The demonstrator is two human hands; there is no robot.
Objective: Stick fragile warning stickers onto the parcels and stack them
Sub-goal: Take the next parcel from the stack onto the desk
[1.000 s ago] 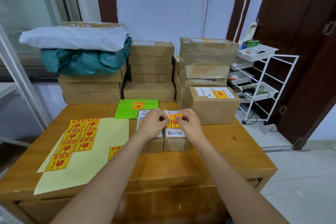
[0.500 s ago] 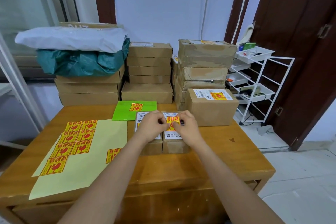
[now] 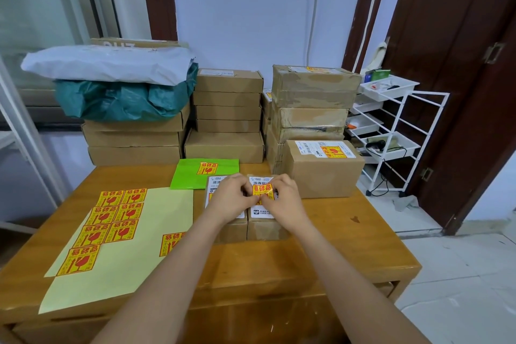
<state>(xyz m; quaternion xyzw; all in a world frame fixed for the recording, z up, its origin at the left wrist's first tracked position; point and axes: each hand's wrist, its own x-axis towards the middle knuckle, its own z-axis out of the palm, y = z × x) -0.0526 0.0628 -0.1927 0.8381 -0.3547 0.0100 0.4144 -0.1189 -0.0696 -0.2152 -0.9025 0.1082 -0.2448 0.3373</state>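
Two small brown parcels stand side by side at the table's middle. A yellow-and-red fragile sticker lies on the white label of the right parcel. My left hand and my right hand meet over it, fingertips on the sticker's left and right edges. The left hand covers much of the left parcel. A pale yellow backing sheet at the left carries several more stickers. A bigger stickered box sits at the right.
A green mailer with a sticker lies behind the parcels. Stacks of brown boxes line the far edge of the wooden table, with grey and teal bags on the left stack. A white wire rack stands to the right.
The hands stay on the sticker over the right parcel, and their fingertips have shifted a little across it. The view has drifted slightly.
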